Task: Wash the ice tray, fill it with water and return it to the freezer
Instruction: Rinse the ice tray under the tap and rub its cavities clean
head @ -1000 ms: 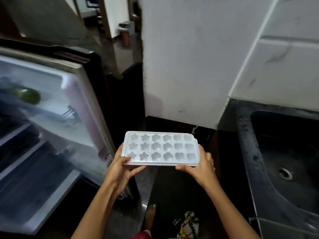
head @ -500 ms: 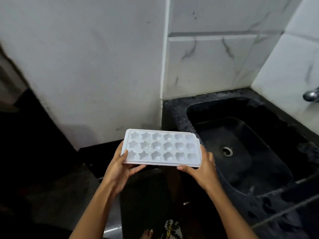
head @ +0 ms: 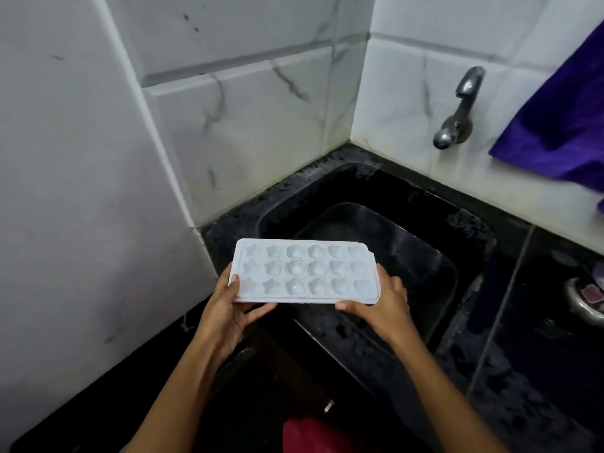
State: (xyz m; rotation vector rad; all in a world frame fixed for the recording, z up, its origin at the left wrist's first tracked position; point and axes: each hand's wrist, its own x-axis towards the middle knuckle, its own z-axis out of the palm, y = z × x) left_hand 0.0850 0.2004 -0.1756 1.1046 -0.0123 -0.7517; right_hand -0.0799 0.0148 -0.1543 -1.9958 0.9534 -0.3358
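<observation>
Ice tray held level over black sink, both hands gripping it

Metal tap (head: 459,109) on marble-look tiled wall (head: 248,125) past the sink (head: 376,204); purple cloth (head: 562,116) hangs right; speckled dark bench (head: 523,371); white plastic ice tray (head: 305,271), star and round cells, empty; left hand (head: 225,308) clasps its left end, right hand (head: 380,304) its near right corner.

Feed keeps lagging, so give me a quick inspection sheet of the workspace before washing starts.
Surface: black speckled stone counter around a dark sink basin.
Job's things: white plastic ice tray with star and round moulds, held level over the basin; metal wall tap, no water running.
Clutter: small metal dish at right.
Hands: left hand and right hand grip the tray's ends.
Cables: nothing seen.
Surroundings: white marbled wall tiles; purple cloth.
</observation>
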